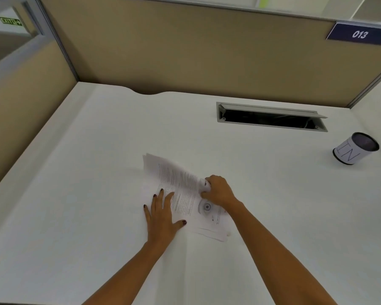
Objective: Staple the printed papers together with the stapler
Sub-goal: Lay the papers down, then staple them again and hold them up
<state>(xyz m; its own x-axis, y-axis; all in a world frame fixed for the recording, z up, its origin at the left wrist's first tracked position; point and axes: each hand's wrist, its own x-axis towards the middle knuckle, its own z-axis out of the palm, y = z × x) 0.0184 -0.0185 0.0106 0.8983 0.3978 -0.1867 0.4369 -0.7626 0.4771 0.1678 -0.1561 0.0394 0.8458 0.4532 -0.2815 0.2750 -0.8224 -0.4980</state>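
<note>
A small stack of printed papers [180,188] lies slightly fanned in the middle of the white desk [75,194]. My left hand [163,214] rests flat on the stack's left side, fingers spread, pressing it down. My right hand [218,191] is curled around the right edge of the papers, and a small white object with a dark mark shows between its fingers. I cannot tell whether that object is the stapler. The upper sheets look lifted or blurred near the far corner.
A white cylindrical cup [354,148] marked "IN" stands at the right of the desk. A cable hatch [271,117] stands with its lid up near the back. Tan partition walls [185,47] close the desk at the back and left.
</note>
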